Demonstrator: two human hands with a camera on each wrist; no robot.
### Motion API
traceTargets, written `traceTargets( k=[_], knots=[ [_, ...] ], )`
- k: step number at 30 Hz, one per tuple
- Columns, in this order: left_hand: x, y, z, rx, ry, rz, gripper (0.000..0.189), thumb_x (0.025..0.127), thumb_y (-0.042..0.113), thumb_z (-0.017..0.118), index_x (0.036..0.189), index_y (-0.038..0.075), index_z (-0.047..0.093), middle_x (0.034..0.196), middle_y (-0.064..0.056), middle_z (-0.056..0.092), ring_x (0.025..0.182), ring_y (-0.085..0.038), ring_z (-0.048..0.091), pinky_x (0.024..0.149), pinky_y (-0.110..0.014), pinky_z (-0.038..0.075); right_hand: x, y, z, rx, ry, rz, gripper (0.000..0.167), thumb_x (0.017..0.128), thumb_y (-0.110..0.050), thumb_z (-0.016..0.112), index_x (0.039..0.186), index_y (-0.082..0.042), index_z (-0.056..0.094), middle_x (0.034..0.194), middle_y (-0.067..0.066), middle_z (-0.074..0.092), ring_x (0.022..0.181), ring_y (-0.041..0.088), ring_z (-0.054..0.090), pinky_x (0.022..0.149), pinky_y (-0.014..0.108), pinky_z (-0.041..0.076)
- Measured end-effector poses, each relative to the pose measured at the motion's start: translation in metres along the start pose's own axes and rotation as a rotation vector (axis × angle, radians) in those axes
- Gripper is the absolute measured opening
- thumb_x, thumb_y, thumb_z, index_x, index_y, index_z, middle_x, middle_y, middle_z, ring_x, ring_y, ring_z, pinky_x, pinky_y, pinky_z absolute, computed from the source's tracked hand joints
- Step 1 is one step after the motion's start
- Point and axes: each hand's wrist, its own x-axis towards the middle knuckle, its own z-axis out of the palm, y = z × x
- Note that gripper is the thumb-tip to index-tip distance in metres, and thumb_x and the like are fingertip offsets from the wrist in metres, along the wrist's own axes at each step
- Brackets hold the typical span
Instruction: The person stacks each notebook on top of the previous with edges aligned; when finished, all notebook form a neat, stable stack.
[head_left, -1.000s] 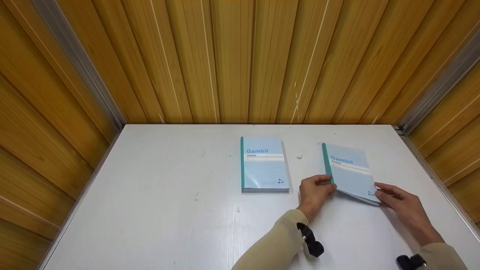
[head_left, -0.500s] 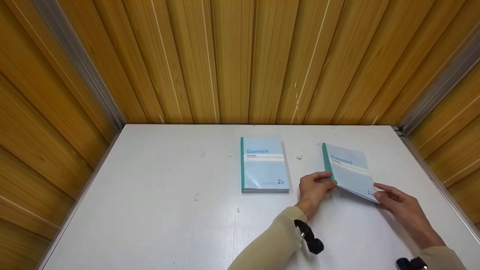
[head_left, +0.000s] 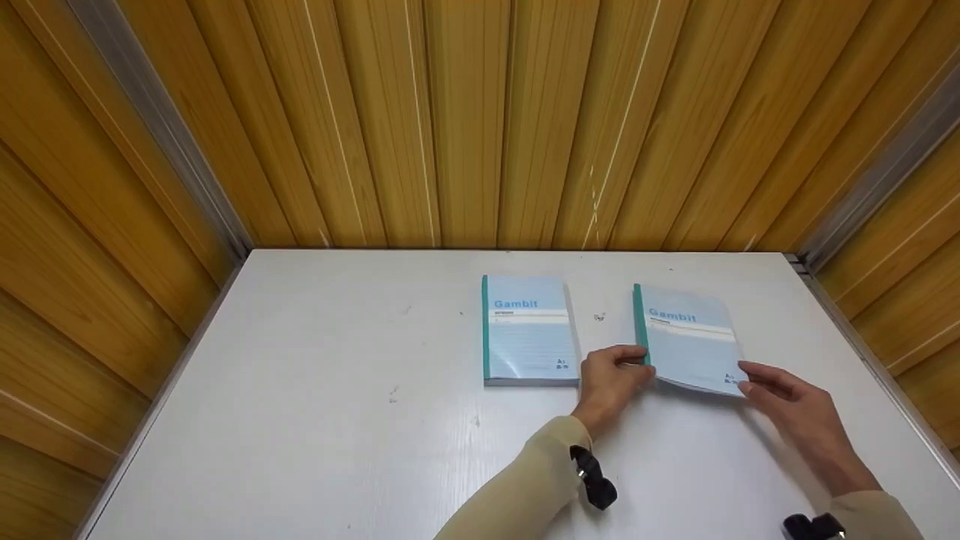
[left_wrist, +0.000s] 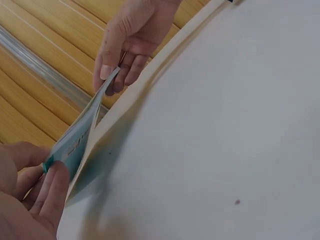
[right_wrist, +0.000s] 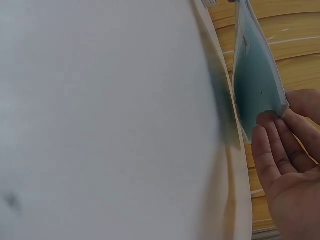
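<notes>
A light-blue notebook with a green spine, marked "Gambit", is held between both hands at the right of the table. Its near edge is raised off the surface, and its blue back cover shows in the right wrist view. At the spine's lower corner, my left hand pinches the notebook between thumb and fingers. My right hand pinches the opposite lower corner, thumb on the front and fingers beneath. A second notebook of the same kind lies flat to the left, close to my left hand.
The white table carries small dark marks. Yellow wood-patterned panels rise behind it and at both sides, with metal posts at the corners.
Both hands and the notebook between them have shifted a little to the left, towards the flat notebook. The notebook is less tilted sideways. The flat one has stayed put.
</notes>
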Motion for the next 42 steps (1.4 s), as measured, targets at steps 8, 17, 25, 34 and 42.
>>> traceTargets(
  k=[8,17,25,34,42],
  knots=[
    [0.0,-0.002,-0.024,0.063,-0.034,0.052,0.024,0.085,-0.003,0.086,0.106,0.008,0.082,0.088,0.008,0.075,0.08,-0.004,0.071,0.073,-0.021,0.06,0.003,-0.016,0.013,-0.031,0.025,-0.082,0.053,0.102,-0.037,0.075,0.143,-0.005,0.066,0.115,-0.017,0.071,0.101,-0.005,0.063,0.081,0.01,0.049],
    [-0.004,0.002,-0.051,0.099,-0.043,0.111,0.023,0.087,-0.002,0.085,0.108,0.007,0.082,0.091,0.006,0.076,0.083,-0.003,0.07,0.076,-0.02,0.06,0.006,-0.031,0.033,0.017,0.015,-0.172,0.05,0.102,-0.027,0.075,0.141,0.003,0.065,0.121,-0.02,0.069,0.105,-0.008,0.064,0.086,0.009,0.051],
    [-0.009,0.004,-0.077,0.132,-0.039,0.141,0.025,0.088,0.003,0.086,0.112,0.007,0.081,0.094,0.007,0.076,0.086,-0.003,0.071,0.076,-0.021,0.06,0.012,-0.044,0.053,0.035,-0.005,-0.192,0.048,0.102,-0.026,0.075,0.141,0.0,0.066,0.13,-0.006,0.07,0.108,-0.007,0.063,0.088,0.011,0.052],
    [-0.014,0.003,-0.105,0.167,-0.014,0.172,0.026,0.09,0.004,0.085,0.115,0.006,0.081,0.1,0.003,0.078,0.09,-0.005,0.072,0.077,-0.022,0.06,0.016,-0.057,0.08,0.073,-0.026,-0.243,0.043,0.101,-0.021,0.076,0.138,-0.001,0.068,0.134,0.015,0.068,0.108,-0.001,0.064,0.088,0.012,0.052],
    [-0.02,0.005,-0.132,0.184,0.003,0.194,0.027,0.09,0.004,0.085,0.117,0.003,0.079,0.103,0.0,0.078,0.092,-0.008,0.073,0.079,-0.022,0.061,0.02,-0.072,0.1,0.072,-0.061,-0.26,0.042,0.101,-0.019,0.077,0.137,-0.001,0.069,0.137,0.017,0.066,0.11,0.002,0.062,0.092,0.01,0.05]
  ],
)
